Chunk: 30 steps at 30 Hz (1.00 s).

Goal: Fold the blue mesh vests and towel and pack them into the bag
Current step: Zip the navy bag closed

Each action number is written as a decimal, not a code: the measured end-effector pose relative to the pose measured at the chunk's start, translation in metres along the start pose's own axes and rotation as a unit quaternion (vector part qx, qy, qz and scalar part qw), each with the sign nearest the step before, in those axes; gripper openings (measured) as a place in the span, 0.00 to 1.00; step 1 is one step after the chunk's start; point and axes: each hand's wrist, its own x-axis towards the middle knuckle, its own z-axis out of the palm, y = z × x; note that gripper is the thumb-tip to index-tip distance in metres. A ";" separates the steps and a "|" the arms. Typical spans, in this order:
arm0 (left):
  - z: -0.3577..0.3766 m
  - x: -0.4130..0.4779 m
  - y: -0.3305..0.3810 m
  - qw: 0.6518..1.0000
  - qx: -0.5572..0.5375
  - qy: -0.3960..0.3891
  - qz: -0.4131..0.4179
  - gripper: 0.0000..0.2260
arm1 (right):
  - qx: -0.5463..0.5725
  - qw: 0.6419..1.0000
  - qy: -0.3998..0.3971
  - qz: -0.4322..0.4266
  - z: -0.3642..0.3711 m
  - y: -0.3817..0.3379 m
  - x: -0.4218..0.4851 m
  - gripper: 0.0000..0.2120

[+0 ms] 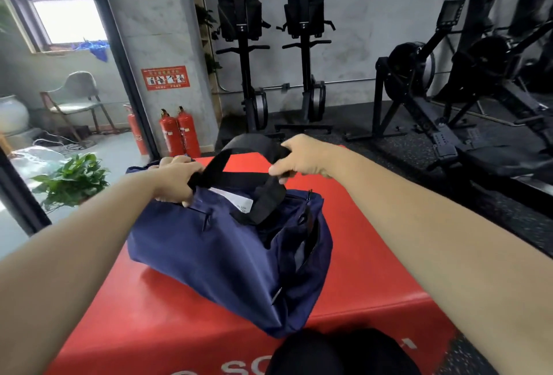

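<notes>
A navy blue duffel bag sits on a red padded box. My left hand grips the bag's top edge at its far left end, where one end of a black strap meets it. My right hand holds the black strap near the bag's far right side, pulled taut between the two hands. Through the open top a bit of white fabric or a label shows. No blue mesh vest is visible outside the bag.
Two red fire extinguishers stand by the concrete pillar behind the box. A potted green plant sits left. Black ski machines and rowing machines stand at the back and right. A dark rounded object is at the bottom edge.
</notes>
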 end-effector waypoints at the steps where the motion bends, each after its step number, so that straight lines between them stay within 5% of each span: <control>1: -0.008 -0.005 0.004 1.000 -0.006 -0.016 0.001 0.33 | 0.015 0.999 0.041 -0.012 -0.004 0.004 0.004 0.05; 4: -0.032 -0.028 0.030 0.999 -0.006 -0.051 -0.015 0.46 | -0.110 0.990 0.082 0.019 -0.011 0.024 0.006 0.13; 7: -0.039 -0.056 0.072 0.995 -0.069 0.069 0.038 0.40 | -0.265 0.960 0.062 0.066 -0.014 0.055 -0.003 0.22; 10: -0.021 -0.086 0.127 0.975 -0.154 0.147 0.062 0.12 | -0.202 0.973 0.102 0.054 -0.017 0.079 -0.015 0.16; 14: 0.022 -0.102 0.176 0.998 0.016 0.057 -0.013 0.26 | -0.106 0.984 0.145 0.010 -0.006 0.101 -0.041 0.03; 18: 0.050 -0.093 0.179 0.991 0.057 0.113 -0.046 0.16 | -0.011 0.992 0.120 -0.040 0.018 0.117 -0.075 0.06; 22: 0.061 -0.083 0.161 0.966 -0.228 0.100 -0.075 0.19 | -0.010 0.988 0.124 -0.087 0.048 0.132 -0.094 0.12; 25: 0.067 -0.087 0.154 0.856 -0.502 0.076 -0.100 0.14 | -0.027 0.981 0.157 -0.113 0.068 0.140 -0.101 0.10; 28: 0.073 -0.090 0.156 0.807 -0.575 0.082 -0.108 0.11 | -0.032 0.958 0.238 -0.156 0.083 0.135 -0.108 0.06; 30: 0.075 -0.085 0.156 0.795 -0.587 0.103 -0.114 0.09 | -0.084 0.943 0.265 -0.185 0.094 0.126 -0.112 0.14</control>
